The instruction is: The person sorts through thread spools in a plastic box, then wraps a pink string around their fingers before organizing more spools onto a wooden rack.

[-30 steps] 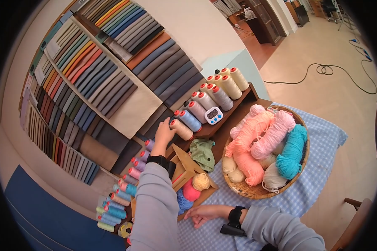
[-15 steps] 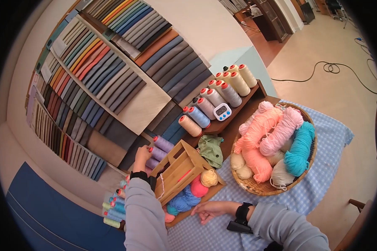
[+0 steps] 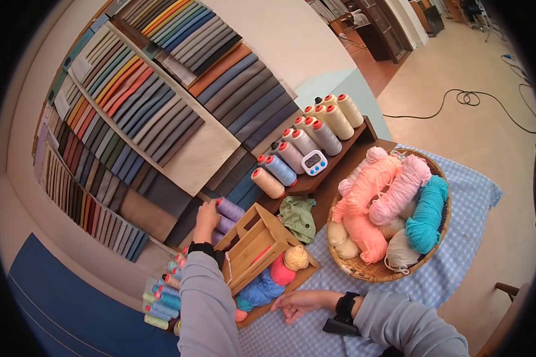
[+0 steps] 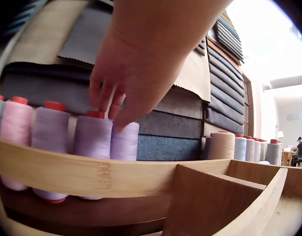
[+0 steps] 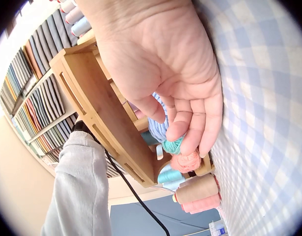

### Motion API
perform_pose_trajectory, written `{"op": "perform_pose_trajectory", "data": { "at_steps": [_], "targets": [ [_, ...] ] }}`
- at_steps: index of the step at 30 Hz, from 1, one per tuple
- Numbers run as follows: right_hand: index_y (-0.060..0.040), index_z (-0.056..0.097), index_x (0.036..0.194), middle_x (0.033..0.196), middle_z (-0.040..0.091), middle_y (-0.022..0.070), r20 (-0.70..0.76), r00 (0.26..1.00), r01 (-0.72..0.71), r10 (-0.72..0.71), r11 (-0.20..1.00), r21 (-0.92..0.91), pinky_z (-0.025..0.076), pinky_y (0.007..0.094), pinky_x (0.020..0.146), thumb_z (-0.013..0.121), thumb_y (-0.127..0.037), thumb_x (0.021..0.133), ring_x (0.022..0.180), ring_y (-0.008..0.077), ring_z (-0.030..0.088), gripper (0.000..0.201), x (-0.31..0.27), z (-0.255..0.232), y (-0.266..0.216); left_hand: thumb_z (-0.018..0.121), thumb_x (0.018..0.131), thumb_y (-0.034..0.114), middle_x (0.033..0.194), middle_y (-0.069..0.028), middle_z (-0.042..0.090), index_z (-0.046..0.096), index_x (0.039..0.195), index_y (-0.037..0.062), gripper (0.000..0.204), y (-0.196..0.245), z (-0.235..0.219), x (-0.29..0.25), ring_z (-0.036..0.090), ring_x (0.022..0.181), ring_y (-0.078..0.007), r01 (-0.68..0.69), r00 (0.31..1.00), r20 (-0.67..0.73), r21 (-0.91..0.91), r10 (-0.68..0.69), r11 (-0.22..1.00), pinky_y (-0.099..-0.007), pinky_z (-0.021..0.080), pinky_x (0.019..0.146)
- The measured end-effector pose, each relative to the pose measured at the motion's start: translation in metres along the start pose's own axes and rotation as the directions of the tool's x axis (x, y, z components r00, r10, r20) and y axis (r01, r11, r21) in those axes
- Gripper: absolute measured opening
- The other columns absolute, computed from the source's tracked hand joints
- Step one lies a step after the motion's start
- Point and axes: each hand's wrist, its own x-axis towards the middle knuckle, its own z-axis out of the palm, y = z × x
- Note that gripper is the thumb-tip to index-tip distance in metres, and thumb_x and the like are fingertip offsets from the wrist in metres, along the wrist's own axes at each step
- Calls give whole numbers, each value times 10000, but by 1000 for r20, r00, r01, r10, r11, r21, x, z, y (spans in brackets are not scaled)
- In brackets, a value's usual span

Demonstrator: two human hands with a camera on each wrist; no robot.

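Observation:
My left hand [image 3: 206, 221] is at the row of purple thread spools behind a small wooden organizer [image 3: 239, 271]. In the left wrist view its thumb and fingers close about the top of the end lilac thread spool [image 4: 125, 142], hiding its red tip. A darker purple spool [image 4: 93, 135] stands right beside it, then more purple and pink ones. My right hand [image 3: 301, 302] rests palm up by the organizer's near edge, fingers loosely bent, holding nothing. Close to its fingertips are a blue yarn ball [image 3: 263, 288] and a coral yarn ball [image 5: 186, 161].
On the checked tablecloth [image 3: 458, 184] a wicker basket [image 3: 363, 272] holds yarn skeins. Several cone spools and a white timer [image 3: 314, 162] stand on a dark wooden shelf [image 3: 354, 144]. A green cloth [image 3: 298, 220] lies beside the organizer. Fabric swatches [image 3: 155, 113] cover the wall.
My left hand has left the peach spool on the shelf and come down to the purple row, then shifted slightly toward its end spool. My right hand stays where it was.

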Motion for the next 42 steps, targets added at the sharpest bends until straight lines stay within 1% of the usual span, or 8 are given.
{"op": "perform_pose_trajectory", "data": {
  "at_steps": [2, 7, 11, 16, 23, 29, 34, 42],
  "targets": [
    [-47, 457, 1143, 652, 521, 1, 5, 1000, 1, -1, 1000, 1, 516, 298, 702, 354, -186, 931, 657, 123, 589, 274, -1, 0, 0, 613, 704, 93, 1015, -167, 542, 524, 1104, 146, 413, 7, -2, 2, 547, 958, -354, -18, 1000, -17, 14, 19, 1000, -414, 454, 821],
    [-49, 450, 1145, 656, 513, -1, 22, 1000, 2, -3, 1000, 21, 515, 288, 698, 348, -184, 932, 656, 113, 583, 272, 1, -1, 2, 572, 731, 88, 1015, -151, 554, 538, 1033, 136, 307, 18, 1, 4, 576, 916, -333, 149, 989, -55, 192, -141, 970, -418, 466, 782],
    [-42, 450, 1140, 658, 516, 1, 17, 1000, 16, -16, 1000, 7, 516, 287, 700, 344, -181, 932, 656, 113, 584, 272, -1, 2, 0, 575, 731, 112, 1018, -151, 559, 538, 1039, 140, 312, 22, -3, 6, 577, 927, -330, 133, 991, -29, 267, -130, 954, -404, 471, 775],
    [-36, 448, 1142, 660, 521, 2, 11, 1000, 12, -12, 1000, 0, 516, 288, 702, 341, -180, 933, 657, 120, 589, 276, -2, 2, -1, 688, 661, 239, 1065, -151, 564, 540, 1045, 135, 425, 15, -9, 13, 569, 984, -310, 105, 987, 106, 152, -121, 983, -404, 471, 800],
    [-39, 448, 1140, 651, 526, 1, 5, 1000, -1, 1, 1000, 8, 518, 285, 694, 337, -183, 936, 648, 120, 590, 273, 0, 2, -1, 725, 626, 243, 1077, -161, 564, 538, 1048, 112, 480, 11, -5, 12, 570, 977, -316, 141, 980, 115, 156, -159, 978, -390, 475, 803],
    [-42, 453, 1133, 651, 530, 1, 6, 1000, 3, -3, 1000, 11, 520, 282, 687, 340, -186, 938, 644, 118, 590, 268, -2, 2, -1, 752, 603, 249, 1021, -167, 565, 550, 1050, 148, 501, 3, 7, 13, 571, 937, -333, 55, 998, 33, 92, -58, 994, -371, 477, 795],
    [-43, 459, 1129, 651, 535, 3, 1, 1000, 1, -1, 1000, 22, 521, 286, 692, 344, -188, 937, 648, 120, 592, 267, -2, 3, -2, 785, 578, 185, 945, -155, 554, 600, 903, 97, 383, -10, 17, 14, 571, 887, -323, 39, 999, 12, -234, -38, 971, -370, 466, 763],
    [-43, 461, 1134, 650, 533, 2, 9, 1000, 2, -2, 1000, 17, 519, 294, 703, 355, -187, 932, 649, 123, 593, 269, 0, 0, 0, 759, 615, 137, 913, -156, 534, 592, 855, 67, 301, 10, 10, 21, 553, 842, -304, -100, 994, -58, -270, 88, 958, -350, 452, 747]
  ]
}}
